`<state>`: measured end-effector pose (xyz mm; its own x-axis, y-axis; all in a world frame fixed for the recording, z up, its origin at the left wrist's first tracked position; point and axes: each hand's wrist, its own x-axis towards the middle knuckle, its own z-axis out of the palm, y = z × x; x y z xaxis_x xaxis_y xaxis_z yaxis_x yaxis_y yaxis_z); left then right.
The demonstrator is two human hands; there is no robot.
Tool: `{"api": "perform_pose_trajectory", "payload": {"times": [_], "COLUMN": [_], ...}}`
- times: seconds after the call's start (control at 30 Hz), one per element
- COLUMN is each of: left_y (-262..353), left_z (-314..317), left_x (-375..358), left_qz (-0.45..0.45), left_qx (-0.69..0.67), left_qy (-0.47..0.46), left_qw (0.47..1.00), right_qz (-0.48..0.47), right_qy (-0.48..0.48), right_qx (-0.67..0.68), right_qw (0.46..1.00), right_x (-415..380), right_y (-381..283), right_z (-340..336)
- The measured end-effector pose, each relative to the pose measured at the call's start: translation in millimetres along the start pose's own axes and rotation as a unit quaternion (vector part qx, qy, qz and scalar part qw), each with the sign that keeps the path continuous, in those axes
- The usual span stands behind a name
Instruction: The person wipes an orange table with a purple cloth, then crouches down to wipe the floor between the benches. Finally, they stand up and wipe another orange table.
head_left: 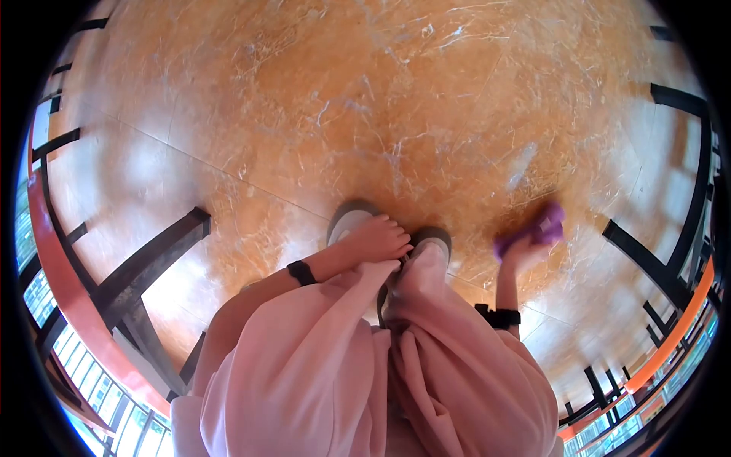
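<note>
A purple cloth point(550, 221) is in my right hand point(528, 251), low over or against the brown marbled floor point(365, 114); contact cannot be made out. My left hand point(378, 239) lies over the front of my left shoe point(352, 216), near the hem of the pink trousers point(304, 358), its fingers bent and close together. Whether anything is under those fingers is hidden. My right shoe point(434, 234) stands just right of that hand. Each wrist wears a black band.
Dark table or bench legs point(152, 259) with an orange-red edge point(91, 320) stand at the left. More dark legs point(647, 259) and an orange edge point(670, 335) are at the right. Windows show at both lower corners.
</note>
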<state>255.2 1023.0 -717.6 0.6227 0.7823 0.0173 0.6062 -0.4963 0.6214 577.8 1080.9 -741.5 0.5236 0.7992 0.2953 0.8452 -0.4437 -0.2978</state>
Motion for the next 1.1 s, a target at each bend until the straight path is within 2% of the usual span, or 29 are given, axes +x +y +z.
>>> {"api": "perform_pose_trajectory", "payload": {"times": [0.03,0.1,0.17,0.2,0.23,0.27,0.3,0.33,0.37,0.4,0.47,0.5,0.53,0.57,0.6,0.67,0.73,0.8,0.87,0.93,0.97,1.0,1.03,1.1], "left_y": [-0.4,0.5,4.5,9.2,13.2,13.5,10.6,7.1,9.0,7.6,9.9,9.7,8.5,7.8,10.7,14.9,16.8,15.8,14.9,14.0,13.4,13.2,12.8,12.1], "left_z": [2.5,-3.1,-10.1,-13.0,-14.8,-7.0,10.8,26.6,22.8,16.3,3.9,3.8,2.8,4.0,-2.6,-17.4,-22.2,-23.1,-23.3,-26.6,-27.6,-27.8,-28.0,-27.3], "left_x": [-0.4,0.4,-2.0,-4.5,-6.8,-10.0,-14.4,-18.6,-15.2,-18.9,-25.9,-28.0,-28.0,-28.5,-26.1,-21.6,-19.6,-19.4,-19.7,-20.0,-19.7,-20.1,-21.2,-22.6], "left_qz": [-0.004,0.02,0.04,0.057,0.073,0.069,0.036,0.004,-0.05,-0.051,0.014,0.012,0.025,0.038,0.034,0.026,0.023,0.023,0.021,0.019,0.02,0.018,0.025,0.031], "left_qx": [-0.008,-0.006,-0.002,-0.006,-0.009,-0.005,-0.068,-0.129,-0.174,-0.169,-0.111,-0.113,-0.106,-0.101,-0.103,-0.105,-0.098,-0.092,-0.087,-0.122,-0.154,-0.157,-0.161,-0.167], "left_qy": [0.002,-0.023,-0.049,-0.093,-0.137,-0.138,-0.054,0.03,0.016,0.013,0.033,0.032,-0.003,-0.038,-0.035,-0.083,-0.089,-0.094,-0.126,-0.105,-0.085,-0.082,-0.072,-0.061], "left_qw": [1.0,1.0,0.998,0.994,0.988,0.988,0.996,0.991,0.983,0.984,0.993,0.993,0.994,0.993,0.993,0.991,0.991,0.991,0.988,0.987,0.984,0.984,0.984,0.984], "right_qz": [-0.038,-0.107,-0.19,-0.293,-0.384,-0.442,-0.494,-0.545,-0.594,-0.594,-0.637,-0.65,-0.651,-0.67,-0.689,-0.697,-0.704,-0.685,-0.669,-0.585,-0.587,-0.456,-0.31,-0.3], "right_qy": [-0.026,-0.148,-0.283,-0.331,-0.316,-0.363,-0.407,-0.411,-0.412,-0.409,-0.505,-0.517,-0.519,-0.503,-0.486,-0.447,-0.45,-0.449,-0.4,-0.354,-0.356,-0.312,-0.257,-0.229], "right_qx": [0.025,0.086,0.132,0.216,0.21,0.24,0.269,0.277,0.284,0.288,0.285,0.277,0.277,0.302,0.327,0.332,0.252,0.198,0.091,0.017,0.015,0.067,0.116,0.121], "right_qw": [0.999,0.979,0.931,0.871,0.842,0.784,0.72,0.676,0.63,0.63,0.508,0.483,0.48,0.454,0.427,0.451,0.488,0.539,0.62,0.729,0.727,0.831,0.908,0.918], "right_x": [-2.7,-20.7,-46.5,-62.2,-79.4,-93.8,-106.3,-122.3,-131.3,-134.4,-135.8,-132.3,-126.3,-117.1,-105.6,-72.5,-32.2,5.3,40.6,63.2,58.7,49.2,39.8,2.7], "right_y": [-33.8,-116.5,-186.6,-200.1,-223.8,-244.9,-263.1,-275.3,-286.8,-294.6,-306.3,-309.8,-310.6,-309.3,-307.3,-297.1,-283.6,-261.1,-228.1,-199.8,-191.0,-177.9,-166.7,-169.1], "right_z": [4.4,0.1,-7.4,2.3,3.7,7.5,8.9,10.9,10.5,11.9,12.5,11.8,11.2,10.0,7.0,-3.7,-13.0,-15.3,-10.1,-5.2,1.3,12.1,22.4,39.2]}}
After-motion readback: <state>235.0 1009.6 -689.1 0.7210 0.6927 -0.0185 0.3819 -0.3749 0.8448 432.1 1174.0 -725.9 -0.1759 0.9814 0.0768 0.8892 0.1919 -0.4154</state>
